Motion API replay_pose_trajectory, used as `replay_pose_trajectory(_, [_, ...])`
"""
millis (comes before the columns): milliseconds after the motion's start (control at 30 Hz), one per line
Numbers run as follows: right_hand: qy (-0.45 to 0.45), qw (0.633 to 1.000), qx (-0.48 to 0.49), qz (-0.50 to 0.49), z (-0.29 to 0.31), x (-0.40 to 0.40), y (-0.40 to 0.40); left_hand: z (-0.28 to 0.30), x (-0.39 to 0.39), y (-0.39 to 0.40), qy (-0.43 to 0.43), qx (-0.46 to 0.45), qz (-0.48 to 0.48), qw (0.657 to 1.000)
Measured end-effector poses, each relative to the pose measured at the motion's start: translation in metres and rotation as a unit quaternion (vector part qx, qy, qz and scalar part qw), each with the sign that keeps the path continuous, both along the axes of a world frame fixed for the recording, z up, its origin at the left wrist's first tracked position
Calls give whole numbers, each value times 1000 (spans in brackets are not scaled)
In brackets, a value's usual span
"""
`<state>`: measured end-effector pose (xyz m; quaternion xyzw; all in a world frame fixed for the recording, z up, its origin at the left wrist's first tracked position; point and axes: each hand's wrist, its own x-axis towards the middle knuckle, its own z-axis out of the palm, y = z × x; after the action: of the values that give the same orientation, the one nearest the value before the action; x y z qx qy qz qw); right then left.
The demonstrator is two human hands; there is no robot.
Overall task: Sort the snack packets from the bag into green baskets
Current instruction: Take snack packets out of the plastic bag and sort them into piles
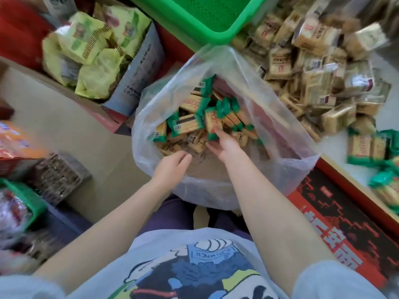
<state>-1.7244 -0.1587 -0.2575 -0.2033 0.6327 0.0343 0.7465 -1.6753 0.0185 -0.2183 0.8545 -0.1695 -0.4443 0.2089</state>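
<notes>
Inside bag (269, 134), right hand (224, 145) touches green-ended packets (190, 124), print unreadable.

bag (254, 87) clear | packets (190, 124) tan, green ends | basket (207, 20) green | box (336, 223) red-black

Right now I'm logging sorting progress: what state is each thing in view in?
Clear plastic bag: mouth open, upright, part full of packets.
Green-ended packets: sealed, loose in the bag.
Green basket: beyond the bag, visible part bare.
Tan packets: sealed, heaped loose right of the bag.
Left hand: inside the bag mouth, fingers loosely curled, holding nothing.
Right hand: in the bag, fingers on packets; grip unclear.
</notes>
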Motion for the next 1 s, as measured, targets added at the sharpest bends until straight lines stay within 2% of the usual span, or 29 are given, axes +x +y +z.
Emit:
replay_pose_trajectory(167, [1,999,-12,-38,15,-1,6,8,19,9,41,-56,43,997])
replay_pose_trajectory(300, [-9,995,-92,45,62,-37,8,31,25,-11,76,-105,100,986])
replay_pose_trajectory(433, [-88,977,-159,114,115,-82,-2,68,12,-53,215,-155,144,953])
replay_pose_trajectory(533, [-125,960,-211,138,149,-119,-22,97,-12,-89,254,-196,153,935])
replay_pose_trajectory(633, [-135,951,-261,92,171,-164,-47,120,-44,-125,258,-199,78,942])
replay_pose_trajectory(767, [-111,950,-278,-94,186,-231,-79,148,-109,-179,221,-170,-108,954])
replay_pose_trajectory(867, [-105,934,-283,-189,189,-288,-97,155,-168,-226,203,-191,-134,951])
replay_pose_trajectory(933, [-122,929,-290,-195,189,-328,-108,152,-209,-255,212,-200,-140,946])
replay_pose_trajectory(1000, [-86,935,-297,-176,181,-369,-120,144,-248,-280,227,-210,-146,940])
